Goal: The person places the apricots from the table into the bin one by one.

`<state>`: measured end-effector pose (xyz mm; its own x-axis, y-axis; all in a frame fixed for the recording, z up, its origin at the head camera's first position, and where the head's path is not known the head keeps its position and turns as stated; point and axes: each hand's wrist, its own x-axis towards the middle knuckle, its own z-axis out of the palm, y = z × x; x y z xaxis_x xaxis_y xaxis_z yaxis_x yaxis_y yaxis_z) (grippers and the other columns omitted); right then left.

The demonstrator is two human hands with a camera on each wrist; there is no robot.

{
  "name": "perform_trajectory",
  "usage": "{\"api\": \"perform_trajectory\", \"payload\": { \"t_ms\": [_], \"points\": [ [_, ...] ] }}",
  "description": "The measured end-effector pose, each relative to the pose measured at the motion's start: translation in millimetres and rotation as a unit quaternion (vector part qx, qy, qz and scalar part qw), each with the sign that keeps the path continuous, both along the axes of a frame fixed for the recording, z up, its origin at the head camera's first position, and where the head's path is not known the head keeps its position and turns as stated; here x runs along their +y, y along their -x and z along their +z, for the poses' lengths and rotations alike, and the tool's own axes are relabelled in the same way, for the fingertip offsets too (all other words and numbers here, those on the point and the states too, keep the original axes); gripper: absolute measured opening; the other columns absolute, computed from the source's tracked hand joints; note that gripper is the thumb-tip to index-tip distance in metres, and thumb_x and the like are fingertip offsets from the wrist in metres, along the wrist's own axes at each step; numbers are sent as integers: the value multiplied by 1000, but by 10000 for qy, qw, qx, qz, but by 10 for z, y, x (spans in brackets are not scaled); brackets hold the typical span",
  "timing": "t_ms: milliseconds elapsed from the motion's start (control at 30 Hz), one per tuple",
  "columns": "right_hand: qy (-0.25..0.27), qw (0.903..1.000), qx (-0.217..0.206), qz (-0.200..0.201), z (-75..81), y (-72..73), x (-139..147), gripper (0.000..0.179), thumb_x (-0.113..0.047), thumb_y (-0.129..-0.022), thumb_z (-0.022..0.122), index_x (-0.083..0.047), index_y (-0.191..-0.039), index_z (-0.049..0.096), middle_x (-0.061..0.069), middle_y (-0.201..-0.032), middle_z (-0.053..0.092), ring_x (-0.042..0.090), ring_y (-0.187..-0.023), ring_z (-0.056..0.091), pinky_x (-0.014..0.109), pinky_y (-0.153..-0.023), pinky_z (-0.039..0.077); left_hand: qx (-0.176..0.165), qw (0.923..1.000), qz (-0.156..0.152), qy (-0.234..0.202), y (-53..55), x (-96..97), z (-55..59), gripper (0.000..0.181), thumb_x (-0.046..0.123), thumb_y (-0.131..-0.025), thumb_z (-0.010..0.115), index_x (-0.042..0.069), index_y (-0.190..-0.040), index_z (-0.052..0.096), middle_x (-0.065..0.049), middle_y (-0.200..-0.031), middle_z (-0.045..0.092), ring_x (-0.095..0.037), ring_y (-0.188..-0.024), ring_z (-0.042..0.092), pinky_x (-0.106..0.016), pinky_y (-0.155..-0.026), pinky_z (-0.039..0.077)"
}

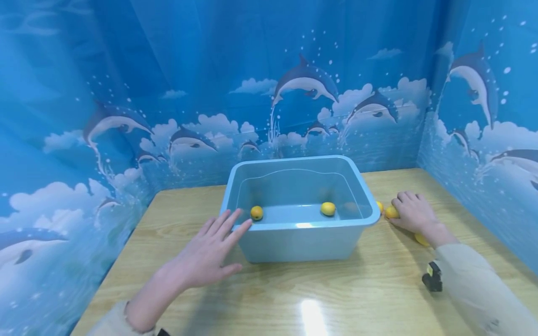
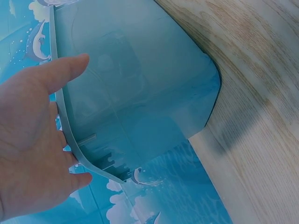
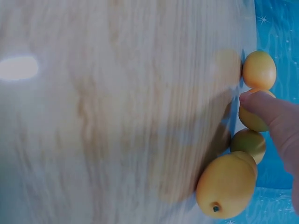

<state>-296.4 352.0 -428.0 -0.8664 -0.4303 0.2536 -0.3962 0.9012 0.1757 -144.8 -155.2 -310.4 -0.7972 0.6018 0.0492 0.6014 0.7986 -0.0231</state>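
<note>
Closest to the viewer, pale cloth sleeves (image 1: 483, 284) cover the forearms, with a small blocky black device (image 1: 433, 277) at the right cuff. Below them spreads a table (image 1: 378, 289) with a smooth, light wood-grain surface, streaked lengthwise and catching a bright patch of glare. The left hand (image 1: 210, 252) lies flat with its fingers straight and fanned, the thumb stretched apart, holding nothing; the fingertips reach over the near left rim of a bin (image 1: 298, 245), though whether they touch it I cannot tell. That bin is smooth, slightly glossy blue-grey plastic, rectangular with rounded corners, walls tapering to the base and a rolled lip. To its right, the right hand (image 1: 414, 214) curls its fingers over a rounded yellow fruit (image 1: 392, 212) on the table, the thumb pressed against its smooth skin. Other fruits (image 3: 226, 186) cluster around it in a row, plump and oval, the largest showing a dark stem nub. Inside the bin sit two more, an orange-yellow one (image 1: 256, 213) at left and a lemon-yellow one (image 1: 328, 208) at right. Behind hangs a creased blue curtain (image 1: 210, 60) printed with dolphins and clouds.
</note>
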Motion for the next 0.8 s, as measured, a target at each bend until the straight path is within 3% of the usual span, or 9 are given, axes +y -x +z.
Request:
{"api": "perform_trajectory", "payload": {
  "t_ms": [233,800],
  "points": [
    [103,9999,5,-10,101,-18,10,47,-30,-72,75,5,-100,61,20,-95,54,41,-95,48,59,-82,38,6,10000,-15,-3,13,-4,-11,89,47,-84,64,18,-151,12,-15,-154,6,-38,-138,11,-58,-106,18],
    [123,9993,242,252,351,-93,-39,52,-33,-70,77,4,-102,60,19,-95,54,39,-90,50,53,-72,40,93,9996,19,254,13,-14,20,90,48,-84,63,18,-151,11,-15,-154,6,-38,-138,12,-57,-107,18]
  ]
}}
